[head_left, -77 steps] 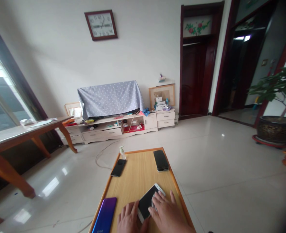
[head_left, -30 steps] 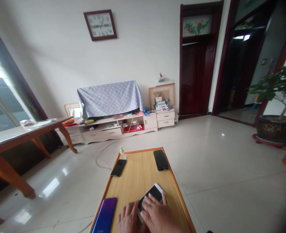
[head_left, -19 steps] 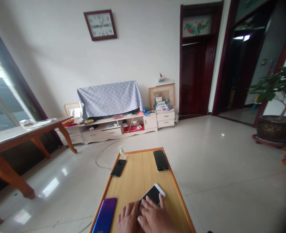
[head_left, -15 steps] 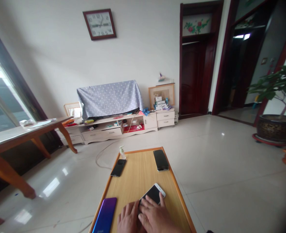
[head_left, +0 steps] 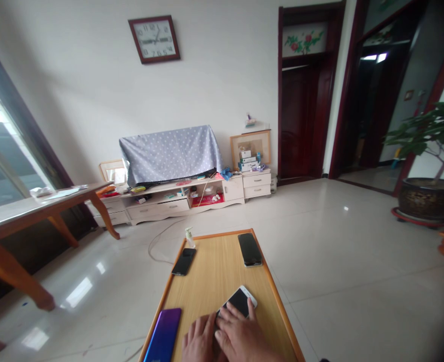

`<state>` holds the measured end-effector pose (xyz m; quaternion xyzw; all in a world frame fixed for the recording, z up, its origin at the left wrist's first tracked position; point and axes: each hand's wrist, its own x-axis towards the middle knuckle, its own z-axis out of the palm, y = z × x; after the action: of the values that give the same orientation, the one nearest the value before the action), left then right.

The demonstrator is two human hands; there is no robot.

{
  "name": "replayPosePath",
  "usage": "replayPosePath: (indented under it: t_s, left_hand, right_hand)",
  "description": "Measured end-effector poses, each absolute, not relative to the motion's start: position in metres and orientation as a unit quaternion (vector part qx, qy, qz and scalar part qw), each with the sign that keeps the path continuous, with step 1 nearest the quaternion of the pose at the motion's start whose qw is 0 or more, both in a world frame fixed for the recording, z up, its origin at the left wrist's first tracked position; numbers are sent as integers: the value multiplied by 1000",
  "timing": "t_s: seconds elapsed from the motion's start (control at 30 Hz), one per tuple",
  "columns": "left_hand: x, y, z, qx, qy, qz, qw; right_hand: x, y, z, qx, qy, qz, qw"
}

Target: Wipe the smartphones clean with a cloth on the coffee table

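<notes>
A white-edged phone with a dark screen lies slanted on the small wooden table. My right hand lies flat over its near half, fingers stretched out on the screen. My left hand rests beside it on the table, fingers out, touching the phone's near left edge. A purple phone lies to the left of my hands. Two dark phones sit farther off, a black phone at the left edge and another black phone at the far right.
A small pump bottle stands at the table's far left corner. A larger wooden table stands at left by the window. A low cabinet with a covered screen lines the far wall. A potted plant stands at right.
My right hand has slid toward me and leftward over the white phone, baring more of its far end. My left hand has stayed put.
</notes>
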<state>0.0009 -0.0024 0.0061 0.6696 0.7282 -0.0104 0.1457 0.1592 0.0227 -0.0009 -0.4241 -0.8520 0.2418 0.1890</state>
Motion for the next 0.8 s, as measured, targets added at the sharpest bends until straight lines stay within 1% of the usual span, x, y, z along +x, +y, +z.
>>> replayPosePath:
  t_s: [0.07, 0.17, 0.3, 0.47, 0.6, 0.8]
  left_hand:
    - [1, -2, 6, 671, 728, -3, 138]
    - [1, -2, 4, 672, 728, 5, 133]
    - [0, -1, 1, 673, 728, 7, 133]
    - [2, -3, 1, 668, 734, 10, 118]
    - [1, -3, 4, 675, 725, 9, 134]
    - [0, -2, 5, 669, 730, 10, 140]
  right_hand:
    - [160, 26, -1, -431, -849, 225, 204]
    - [163, 36, -3, -486, -822, 193, 224]
    - [166, 47, -10, -543, -792, 170, 224]
    - [164, 41, -17, -510, -814, 175, 217]
    - [165, 38, -16, -474, -831, 183, 224]
    - [171, 55, -21, -536, -798, 172, 216]
